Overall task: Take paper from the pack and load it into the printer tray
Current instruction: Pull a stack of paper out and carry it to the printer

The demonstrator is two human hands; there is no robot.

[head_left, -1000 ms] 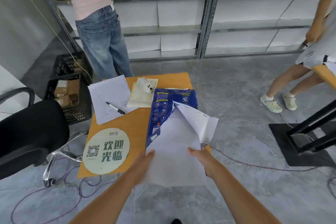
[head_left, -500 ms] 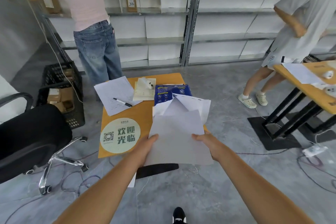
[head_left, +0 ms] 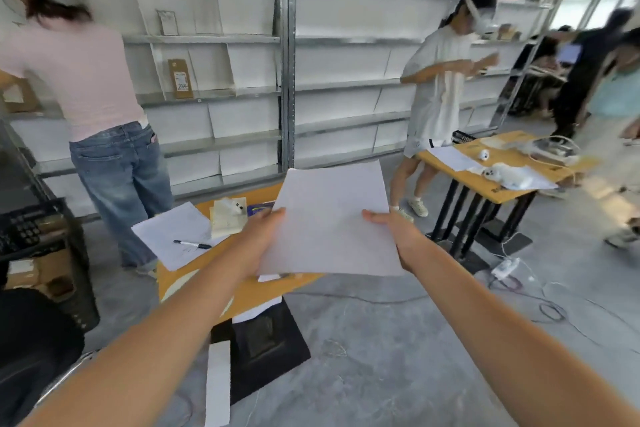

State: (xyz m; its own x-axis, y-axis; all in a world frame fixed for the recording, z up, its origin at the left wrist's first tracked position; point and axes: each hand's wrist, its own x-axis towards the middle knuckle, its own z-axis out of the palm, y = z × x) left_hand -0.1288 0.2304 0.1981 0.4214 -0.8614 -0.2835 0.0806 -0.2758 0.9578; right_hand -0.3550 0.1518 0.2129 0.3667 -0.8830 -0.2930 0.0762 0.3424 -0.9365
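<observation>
I hold a thin stack of white paper (head_left: 332,222) flat in front of me, lifted above the orange table (head_left: 263,288). My left hand (head_left: 261,236) grips the stack's left edge and my right hand (head_left: 398,236) grips its right edge. The blue paper pack (head_left: 258,209) lies on the table behind the sheets, and only a small corner of it shows. No printer or tray is in view.
A loose sheet with a pen (head_left: 192,244) and a notepad (head_left: 228,217) lie on the table. A person in a pink top (head_left: 100,107) stands at the shelves on the left. A second table (head_left: 498,180) and other people are at the right. Cables (head_left: 519,291) cross the floor.
I have lifted the paper up and clear of the pack, and my view has tilted upward, so the shelves and the people on the right now show.
</observation>
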